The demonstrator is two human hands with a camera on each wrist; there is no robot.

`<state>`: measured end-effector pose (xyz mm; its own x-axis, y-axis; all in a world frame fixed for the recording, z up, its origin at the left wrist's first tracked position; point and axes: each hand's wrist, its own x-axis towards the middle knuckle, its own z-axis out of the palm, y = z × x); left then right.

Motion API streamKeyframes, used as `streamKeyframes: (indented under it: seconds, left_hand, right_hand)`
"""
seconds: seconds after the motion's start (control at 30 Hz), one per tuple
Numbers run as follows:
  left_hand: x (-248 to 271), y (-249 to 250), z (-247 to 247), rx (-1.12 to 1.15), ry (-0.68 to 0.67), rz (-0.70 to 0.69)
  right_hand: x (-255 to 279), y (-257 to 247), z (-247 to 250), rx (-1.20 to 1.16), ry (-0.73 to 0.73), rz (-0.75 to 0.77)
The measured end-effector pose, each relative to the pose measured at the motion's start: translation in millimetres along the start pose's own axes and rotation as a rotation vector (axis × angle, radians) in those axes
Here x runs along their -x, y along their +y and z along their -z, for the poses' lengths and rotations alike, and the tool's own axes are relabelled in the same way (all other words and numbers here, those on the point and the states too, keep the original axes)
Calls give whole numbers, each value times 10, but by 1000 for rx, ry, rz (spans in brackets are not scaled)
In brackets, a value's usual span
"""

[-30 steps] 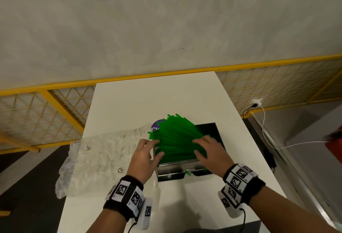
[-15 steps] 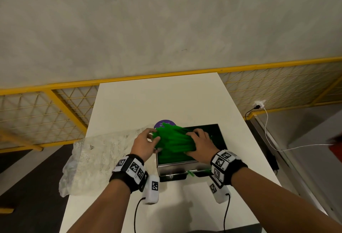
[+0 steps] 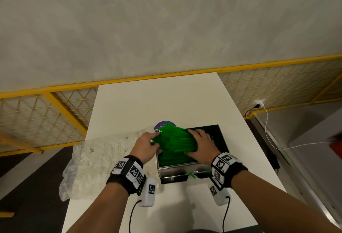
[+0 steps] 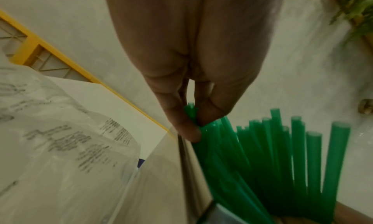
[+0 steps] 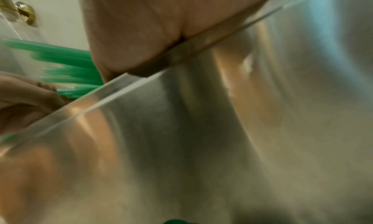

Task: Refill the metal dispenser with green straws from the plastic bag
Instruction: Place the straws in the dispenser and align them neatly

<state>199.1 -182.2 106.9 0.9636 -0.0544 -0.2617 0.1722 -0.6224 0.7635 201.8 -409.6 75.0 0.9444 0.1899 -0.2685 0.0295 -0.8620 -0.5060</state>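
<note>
Holds bundle of thin green plastic straws [image 3: 175, 143] slantwise over open, box-shaped shiny metal dispenser [image 3: 177, 172], with more straws lying inside. Pinches straw ends at left rim with left hand [image 3: 146, 144]; clasps other end with right hand [image 3: 200, 146], heel against rim. Has crumpled clear printed plastic bag [image 3: 100, 160] lying on white table [image 3: 157, 103], just left of dispenser.

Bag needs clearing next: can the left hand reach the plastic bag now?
Likely yes: bag lies right beside the left hand, nothing between; the hand must first release the straws it pinches.
</note>
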Motion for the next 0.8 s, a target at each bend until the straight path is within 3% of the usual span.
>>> streamKeyframes:
  seconds: [0.2,0.5,0.8]
  left_hand:
    - [26,-26,46,-250,-50,-26]
    - [59,-25,-40,-106,108,-5]
    - [53,-25,-14,-79,165,-17]
  right_hand:
    - [14,-19,-7,-2,23,14]
    - [15,-21,13,-23,15,3]
    - [24,-25,21,-30,11,12]
